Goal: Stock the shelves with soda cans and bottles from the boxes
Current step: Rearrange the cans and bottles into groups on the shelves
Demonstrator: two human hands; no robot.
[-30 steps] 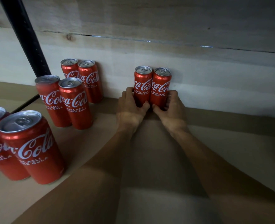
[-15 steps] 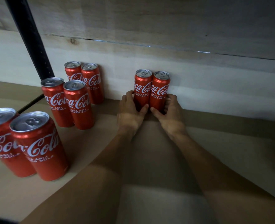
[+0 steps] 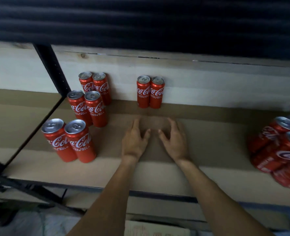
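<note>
Two slim red Coca-Cola cans (image 3: 150, 91) stand upright side by side against the back wall of the brown shelf board (image 3: 208, 142). My left hand (image 3: 134, 139) and my right hand (image 3: 174, 139) hover over the shelf in front of that pair, a short way back from it. Both hands are empty, with fingers relaxed and slightly spread. More cans stand in pairs to the left: one pair at the back (image 3: 94, 86), one in the middle (image 3: 88, 108) and one near the front edge (image 3: 69, 140).
A cluster of several red cans (image 3: 280, 150) sits at the right edge, blurred. A black upright post (image 3: 52, 68) rises at the left behind the cans. A dark shelf (image 3: 140, 19) hangs overhead. A cardboard box (image 3: 156, 229) lies below the shelf's front edge.
Both hands have let go of the two back cans and drawn back toward me. The view has pulled away and tipped down, bringing the shelf's front edge and right-hand cans into sight.
</note>
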